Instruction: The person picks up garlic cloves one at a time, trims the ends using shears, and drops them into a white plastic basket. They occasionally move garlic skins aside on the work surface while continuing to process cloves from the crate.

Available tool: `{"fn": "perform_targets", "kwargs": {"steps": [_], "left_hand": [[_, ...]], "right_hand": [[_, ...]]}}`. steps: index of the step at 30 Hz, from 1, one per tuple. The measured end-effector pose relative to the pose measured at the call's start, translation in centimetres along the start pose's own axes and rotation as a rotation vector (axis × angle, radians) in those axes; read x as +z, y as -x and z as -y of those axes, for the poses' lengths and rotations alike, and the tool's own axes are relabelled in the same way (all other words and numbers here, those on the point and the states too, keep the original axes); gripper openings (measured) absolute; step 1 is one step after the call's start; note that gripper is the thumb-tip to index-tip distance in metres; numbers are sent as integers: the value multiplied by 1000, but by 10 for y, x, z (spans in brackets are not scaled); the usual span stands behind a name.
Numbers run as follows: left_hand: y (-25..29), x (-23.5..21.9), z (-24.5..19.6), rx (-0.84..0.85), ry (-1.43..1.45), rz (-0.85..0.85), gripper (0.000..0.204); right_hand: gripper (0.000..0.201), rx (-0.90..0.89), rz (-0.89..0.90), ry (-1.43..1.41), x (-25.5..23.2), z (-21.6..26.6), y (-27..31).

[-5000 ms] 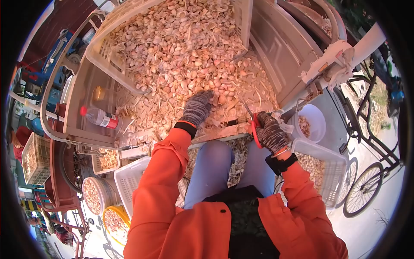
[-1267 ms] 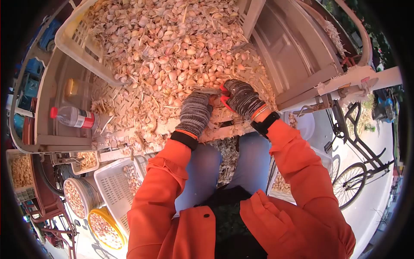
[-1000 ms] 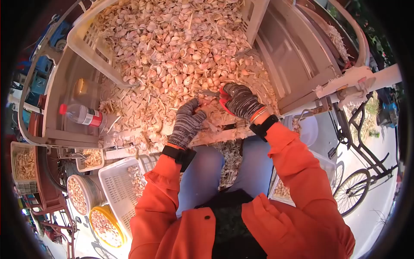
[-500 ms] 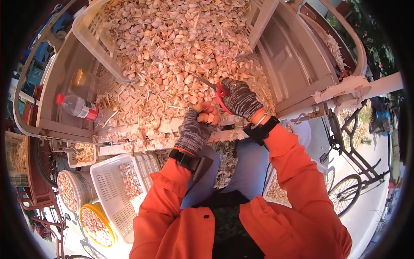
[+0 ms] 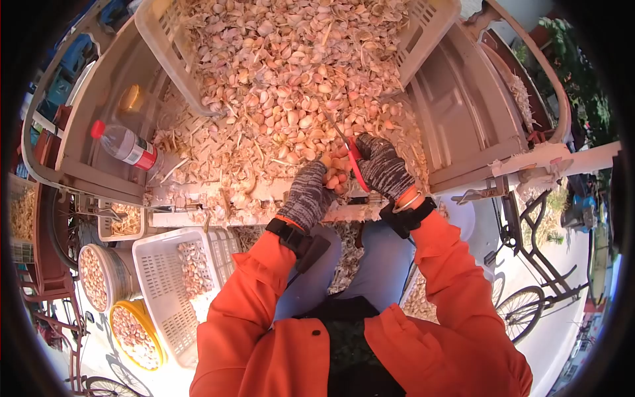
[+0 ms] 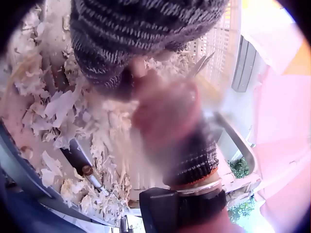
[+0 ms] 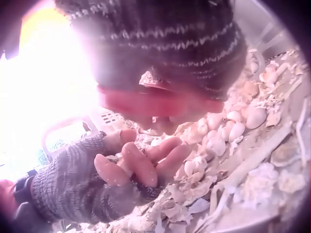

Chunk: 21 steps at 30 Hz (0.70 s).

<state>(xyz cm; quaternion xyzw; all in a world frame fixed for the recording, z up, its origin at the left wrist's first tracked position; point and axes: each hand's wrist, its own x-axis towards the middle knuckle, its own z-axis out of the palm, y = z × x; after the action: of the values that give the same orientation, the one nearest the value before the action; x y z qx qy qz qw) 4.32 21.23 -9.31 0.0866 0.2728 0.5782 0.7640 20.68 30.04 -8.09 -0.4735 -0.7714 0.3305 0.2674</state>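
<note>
In the head view, my right hand (image 5: pixel 383 169), in a striped knitted glove with cut-off fingertips, grips red-handled scissors (image 5: pixel 356 165) whose blades point up-left over the garlic pile (image 5: pixel 291 79). Close beside it, my left hand (image 5: pixel 305 195), gloved alike, has its bare fingertips curled upward at the pile's near edge. The right wrist view shows those fingertips (image 7: pixel 138 165) just below the red handle; what they enclose is hidden. In the left wrist view, the left glove (image 6: pixel 146 39) fills the top, with the scissor blades (image 6: pixel 201 63) behind the blurred red handle.
Upright plastic crates (image 5: pixel 175 59) flank the garlic in the cart bed. Dry skins litter its front lip. A red-capped bottle (image 5: pixel 129 149) leans at the left wall. Below stand a white crate (image 5: pixel 152 264), a yellow bucket (image 5: pixel 156 334) and a pail (image 5: pixel 122 271). A bicycle (image 5: pixel 522 311) is at the right.
My right hand and scissors have come left from the cart's edge to my left hand. The left hand reached the pile, then drew back and turned its fingertips up. The view shifted.
</note>
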Motion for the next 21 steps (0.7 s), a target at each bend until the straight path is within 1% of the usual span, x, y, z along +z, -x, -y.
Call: {"fn": "perform_targets", "kwargs": {"steps": [1,2,3,4,5,7,8,9,11,12,13,14,15,16,17,18,19,20,21], "left_hand": [[2,-4,3,-15,152,147,36],[6,-11,3,9,128,13,34],[18,-15,-4,14,126,14,34],[37,-18,-14,130,14,-53,32],[58,-23,-25,244,-96,-125,31],[111,-39,-51,429,-276,-257,27],[133,-65,-59,484,-403,-376,24],[155,-94,-66,542,-530,-495,21],[201,-147,-73,451,-861,-791,24],[225,-221,-68,357,-1032,-845,28],[240,-277,-63,260,-1201,-893,32],[250,-261,-61,131,-1636,-1006,34],[260,-224,-55,-25,-2068,-1097,37],[256,-175,-51,-12,-2131,-1251,38],[247,-169,-52,-8,-2129,-1247,38],[240,-165,-54,389,-1966,-1093,36],[232,-158,-55,749,-1760,-924,34],[218,-132,-55,862,-1704,-810,31],[202,-97,-51,971,-1646,-691,29]], "right_hand": [[27,18,-41,96,-5,12,1],[27,38,-79,190,-10,24,2],[28,55,-119,282,-13,31,2],[23,49,-173,-257,-3,8,-2],[23,46,-168,-262,-3,8,-6],[19,111,-29,58,1,7,-8],[21,66,-12,271,3,9,-9],[21,59,-12,266,5,17,-9],[25,148,61,119,10,35,-7],[25,53,34,327,12,36,-7],[25,46,26,321,15,34,-9],[27,18,26,350,19,30,-11],[28,-8,27,382,20,29,-12],[31,41,54,421,16,37,-11],[31,41,51,425,16,34,-11],[32,50,22,394,17,25,-11],[34,57,-7,362,17,18,-11],[34,53,-11,365,14,11,-11],[33,121,-56,120,9,4,-9]]}}
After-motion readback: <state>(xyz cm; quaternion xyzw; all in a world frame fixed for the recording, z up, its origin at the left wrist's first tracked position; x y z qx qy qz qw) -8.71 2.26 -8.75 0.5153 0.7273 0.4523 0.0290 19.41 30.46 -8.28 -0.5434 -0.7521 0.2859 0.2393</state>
